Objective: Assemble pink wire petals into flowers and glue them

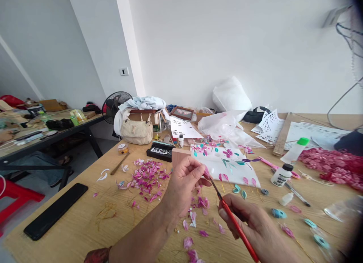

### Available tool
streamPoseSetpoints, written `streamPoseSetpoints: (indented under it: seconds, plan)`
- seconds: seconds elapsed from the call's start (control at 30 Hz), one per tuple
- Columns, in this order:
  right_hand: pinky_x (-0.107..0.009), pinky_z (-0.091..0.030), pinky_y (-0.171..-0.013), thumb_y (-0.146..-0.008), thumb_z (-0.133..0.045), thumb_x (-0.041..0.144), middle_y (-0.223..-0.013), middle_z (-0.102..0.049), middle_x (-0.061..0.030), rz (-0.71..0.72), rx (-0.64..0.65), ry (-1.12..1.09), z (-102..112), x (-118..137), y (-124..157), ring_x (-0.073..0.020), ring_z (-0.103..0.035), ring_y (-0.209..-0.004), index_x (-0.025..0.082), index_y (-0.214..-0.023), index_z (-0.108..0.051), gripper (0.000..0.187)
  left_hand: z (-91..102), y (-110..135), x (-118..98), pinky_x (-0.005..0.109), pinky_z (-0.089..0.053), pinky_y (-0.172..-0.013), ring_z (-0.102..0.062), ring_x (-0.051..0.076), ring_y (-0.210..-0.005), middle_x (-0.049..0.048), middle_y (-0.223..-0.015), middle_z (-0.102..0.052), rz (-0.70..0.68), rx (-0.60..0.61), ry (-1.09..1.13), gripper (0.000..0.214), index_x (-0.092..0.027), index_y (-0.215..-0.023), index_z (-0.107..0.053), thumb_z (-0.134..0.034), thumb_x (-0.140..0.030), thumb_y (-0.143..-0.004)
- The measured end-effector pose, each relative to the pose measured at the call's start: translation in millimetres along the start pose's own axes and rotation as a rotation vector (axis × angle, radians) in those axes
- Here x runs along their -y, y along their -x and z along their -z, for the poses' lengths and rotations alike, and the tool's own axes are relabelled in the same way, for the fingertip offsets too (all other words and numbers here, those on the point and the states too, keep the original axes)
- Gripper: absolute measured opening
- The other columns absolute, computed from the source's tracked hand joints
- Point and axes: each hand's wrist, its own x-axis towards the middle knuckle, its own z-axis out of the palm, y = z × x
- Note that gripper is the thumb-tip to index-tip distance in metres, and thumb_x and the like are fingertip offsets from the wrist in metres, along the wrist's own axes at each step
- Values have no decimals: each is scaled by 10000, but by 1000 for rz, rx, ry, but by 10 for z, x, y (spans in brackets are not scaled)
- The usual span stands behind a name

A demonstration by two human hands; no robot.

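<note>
My left hand (pixel 184 180) is closed in a pinch on a small pink petal (pixel 207 171), raised above the table. My right hand (pixel 246 219) is wrapped around a long red-handled tool (pixel 231 214) with a slim dark metal tip. That tip reaches the petal at my left fingertips; whether it grips the petal I cannot tell. Below my hands lie loose pink petals (pixel 203 202). A heap of magenta petals (pixel 149 176) spreads to the left. Behind my hands is a white sheet (pixel 241 172) bearing pink flowers (pixel 228 153) and green leaves.
A black phone (pixel 56 211) lies at left. White bottles, one black-capped (pixel 282 175) and one green-capped (pixel 296 149), stand at right near pink-handled scissors (pixel 269 164). Teal pieces (pixel 321 241) lie front right. A black case (pixel 160 151) and beige bag (pixel 137 131) sit farther back.
</note>
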Motion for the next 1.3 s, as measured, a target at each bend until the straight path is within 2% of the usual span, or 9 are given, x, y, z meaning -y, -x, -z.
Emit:
streamPoseSetpoints:
  seconds: [0.4,0.7,0.9,1.3]
  plan:
    - [-236,-243,-442,-769,-354,456,-518,-323,38,-5,-27,-11,-18,-10,13,-116,-307,-486,212,-561,-353,320,-1,-3,13,231,-434,-597,-556,82,-581,-6,-673,-556,19,4,12,141,-142,-717,-466,-552,-235,-781]
    - [-232,-261,-433,-765,-366,488,-515,-304,46,-31,12,-84,-11,-42,7,-111,-313,-473,219,-551,-334,346,-13,-1,-12,242,-453,-581,-543,97,-591,-2,-661,-551,-2,-1,60,130,-144,-701,-481,-559,-221,-772]
    - [-233,-276,-455,-782,-356,472,-541,-356,32,8,30,-40,-1,-54,15,-120,-343,-503,209,-580,-371,332,-4,0,-6,247,-449,-598,-560,112,-620,16,-665,-579,-4,12,35,129,-145,-707,-479,-546,-227,-782]
    - [-226,-262,-444,-760,-361,468,-534,-337,33,-25,1,-14,-7,-28,-10,-119,-324,-503,207,-570,-371,324,-4,5,6,239,-438,-608,-586,111,-620,17,-667,-597,14,24,0,149,-147,-718,-460,-534,-251,-795]
